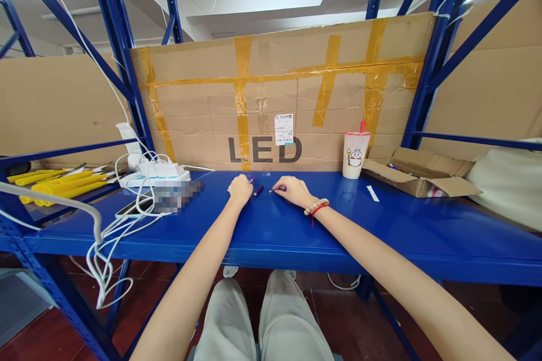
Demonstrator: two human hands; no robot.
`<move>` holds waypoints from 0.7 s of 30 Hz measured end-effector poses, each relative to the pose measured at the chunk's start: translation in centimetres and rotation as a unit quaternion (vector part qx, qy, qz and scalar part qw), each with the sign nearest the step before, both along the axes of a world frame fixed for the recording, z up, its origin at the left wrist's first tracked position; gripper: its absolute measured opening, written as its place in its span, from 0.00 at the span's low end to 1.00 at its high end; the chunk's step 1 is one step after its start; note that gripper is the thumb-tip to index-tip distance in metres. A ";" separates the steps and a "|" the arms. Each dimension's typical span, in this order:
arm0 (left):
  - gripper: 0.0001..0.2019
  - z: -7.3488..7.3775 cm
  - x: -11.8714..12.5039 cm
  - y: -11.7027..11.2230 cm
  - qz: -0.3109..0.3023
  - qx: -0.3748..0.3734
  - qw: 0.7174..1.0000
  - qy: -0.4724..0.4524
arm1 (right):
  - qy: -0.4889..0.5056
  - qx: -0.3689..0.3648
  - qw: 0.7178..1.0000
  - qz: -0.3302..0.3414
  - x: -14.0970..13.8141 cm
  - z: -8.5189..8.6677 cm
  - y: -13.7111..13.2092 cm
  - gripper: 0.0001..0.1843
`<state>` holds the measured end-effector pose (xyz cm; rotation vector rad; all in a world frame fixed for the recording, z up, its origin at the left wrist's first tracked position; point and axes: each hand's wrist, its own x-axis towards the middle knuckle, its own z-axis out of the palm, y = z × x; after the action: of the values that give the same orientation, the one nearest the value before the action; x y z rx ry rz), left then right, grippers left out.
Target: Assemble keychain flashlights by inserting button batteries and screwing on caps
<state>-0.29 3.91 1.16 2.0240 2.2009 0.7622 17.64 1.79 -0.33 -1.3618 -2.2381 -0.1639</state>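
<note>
My left hand (240, 189) is closed, its back toward me, near the rear of the blue shelf. A thin purple pen-like piece (253, 180) pokes out from its right side. Just right of that hand, a short dark purple tube (258, 190), like a pen cap, lies on the shelf between my hands. My right hand (294, 190) rests low over the surface, thumb and fingers pinched together. At its fingertips is a small dark piece with a shiny end (272, 190), too small to name. The wrist wears a bead bracelet (317, 206) and a red string.
A blue metal shelf (271, 242) serves as the worktop, backed by a taped cardboard sheet (199, 113). To the right stand a lidded cup (354, 157), a white strip (373, 193) and an open carton (419, 172). At left lie tangled cables (146, 197), a power strip (156, 176) and yellow-handled tools (70, 183).
</note>
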 end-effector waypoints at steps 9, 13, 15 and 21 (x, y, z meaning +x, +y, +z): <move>0.15 0.4 0.4 0.2 -0.022 0.070 0.993 -0.092 | 0.006 -0.019 1.000 0.017 0.0 0.2 -0.2 0.09; 0.16 0.0 0.4 1.1 -0.086 0.107 0.973 -0.187 | 0.045 -0.002 0.999 0.003 -0.1 -0.1 0.0 0.14; 0.16 -0.1 0.6 1.3 -0.119 0.113 0.952 -0.259 | 0.075 0.009 0.997 -0.009 -0.1 -0.3 0.1 0.21; 0.14 0.1 1.6 0.6 -0.205 0.071 0.867 -0.448 | 0.160 0.033 0.986 -0.023 -0.1 -0.6 0.5 0.28</move>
<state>1.28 4.46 1.25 1.5723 1.1767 1.4336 17.52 2.27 -0.97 -1.3038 -1.9190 -0.0307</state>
